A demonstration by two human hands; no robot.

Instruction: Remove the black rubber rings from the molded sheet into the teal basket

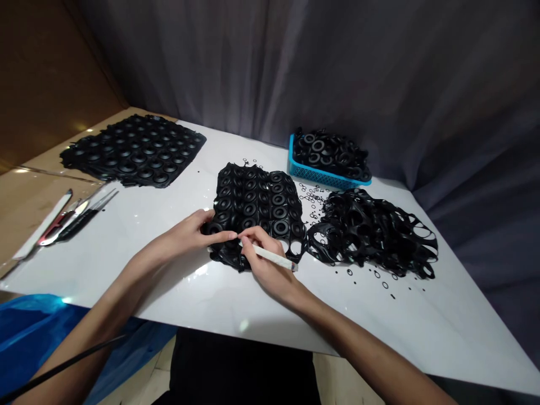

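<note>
A black moulded rubber sheet (253,202) with rows of round ring shapes lies on the white table in front of me. My left hand (206,230) grips its near left edge, thumb stretched over the top and the other fingers partly hidden. Close beside that thumb, my right hand (265,253) is closed around a slim white-handled tool (276,257). The tool's working tip is too small to make out. Several open holes show in the sheet's near right part, just past my right hand.
A blue basket (329,179) of loose black rings stands at the back. To the right lies a heap of holed rubber scraps (371,233), with small ring bits around it. Another moulded sheet (135,149) is at the back left; several hand tools (80,216) lie nearer on the white table (202,304).
</note>
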